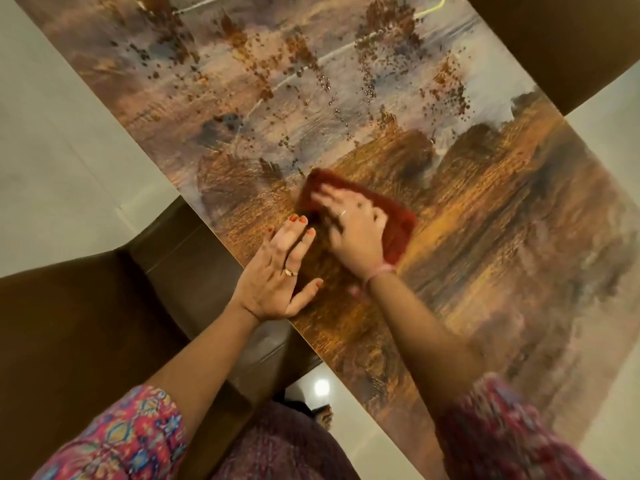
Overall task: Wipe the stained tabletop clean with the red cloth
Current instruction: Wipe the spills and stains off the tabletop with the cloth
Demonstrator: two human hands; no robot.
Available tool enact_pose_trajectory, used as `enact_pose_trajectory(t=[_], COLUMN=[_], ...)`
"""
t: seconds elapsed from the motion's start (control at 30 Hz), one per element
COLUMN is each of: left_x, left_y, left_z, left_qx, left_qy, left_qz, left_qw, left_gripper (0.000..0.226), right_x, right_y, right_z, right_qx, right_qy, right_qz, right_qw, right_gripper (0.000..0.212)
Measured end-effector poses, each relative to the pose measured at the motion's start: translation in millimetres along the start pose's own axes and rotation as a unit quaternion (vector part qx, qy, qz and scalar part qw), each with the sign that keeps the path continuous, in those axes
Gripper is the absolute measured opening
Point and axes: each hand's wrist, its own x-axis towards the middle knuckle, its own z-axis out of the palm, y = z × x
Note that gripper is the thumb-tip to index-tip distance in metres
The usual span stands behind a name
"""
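Right hand (353,230) presses flat on the red cloth (398,233), fingers spread, palm bearing down rather than gripping. Left hand (277,275) lies open and empty on the surface (502,237) just beside the cloth, bracing. Beyond the cloth, brown splatter stains (304,84) cover the far stretch, untouched. By my reckoning, most of the wiping remains.

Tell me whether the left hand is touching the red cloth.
Apart. In the head view the left hand lies flat on the tabletop, and a strip of bare surface shows between its fingertips and the red cloth, which the right hand presses.
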Motion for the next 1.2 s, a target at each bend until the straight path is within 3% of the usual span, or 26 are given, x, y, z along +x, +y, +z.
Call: enact_pose_trajectory(t=[0.1,0.2,0.23,0.3,0.4,0.43,0.47,0.53,0.6,0.67,0.7,0.77,0.83,0.93,1.03,1.1,1.2], left_x=[-1,-2,-2,-1,-1,-1,-1,-2,-2,-1,-1,-1,0,-3,-20,-35,-51], left_y=[0,-1,-2,-3,-4,-4,-4,-4,-4,-3,-3,-4,-2,-1,6,11,7], left_z=[1,3,4,4,4,4,4,4,4,4,4,4,3,2,1,-5,-16], left_qx=[-0.003,-0.006,-0.005,0.008,0.015,0.018,0.021,0.022,0.017,0.011,0.011,0.013,0.007,-0.003,-0.037,-0.082,-0.109], left_qy=[0.015,0.016,0.013,0.005,-0.007,-0.008,-0.007,-0.001,0.012,0.023,0.025,0.026,0.031,0.052,0.112,0.153,0.195], left_qz=[0.013,0.006,0.006,0.008,0.010,0.010,0.009,0.009,0.016,0.020,0.020,0.019,0.016,-0.003,-0.109,-0.226,-0.343], left_qw=[1.000,1.000,1.000,1.000,1.000,1.000,1.000,1.000,1.000,0.999,0.999,0.999,0.999,0.999,0.987,0.959,0.912], left_gripper=[0.074,0.072,0.073,0.074,0.075,0.075,0.075,0.075,0.073,0.069,0.069,0.068,0.067,0.064,0.058,0.058,0.060], right_x=[-57,-17,6,53,97,102,101,81,44,40,52,80,105,120,127,120,73], right_y=[-18,7,21,54,72,60,43,3,-25,-22,-12,11,40,52,13,-34,-106], right_z=[20,2,-7,-30,-48,-42,-33,-6,16,13,10,-1,-20,-35,-18,8,51], right_qx=[-0.039,-0.071,-0.086,-0.082,-0.024,-0.017,-0.020,-0.030,-0.051,-0.067,-0.062,-0.034,-0.028,-0.015,0.008,-0.014,-0.037], right_qy=[-0.096,-0.111,-0.085,-0.018,0.072,0.086,0.082,0.002,-0.135,-0.201,-0.180,-0.082,0.025,0.112,0.157,0.136,0.007], right_qz=[-0.148,-0.208,-0.179,-0.028,0.235,0.283,0.268,0.053,-0.205,-0.329,-0.335,-0.244,-0.031,0.246,0.350,0.282,0.005], right_qw=[0.984,0.969,0.976,0.996,0.969,0.955,0.960,0.998,0.968,0.920,0.923,0.966,0.999,0.963,0.923,0.950,0.999], right_gripper=[0.047,0.049,0.052,0.051,0.045,0.043,0.042,0.043,0.044,0.048,0.051,0.048,0.045,0.043,0.039,0.039,0.046])
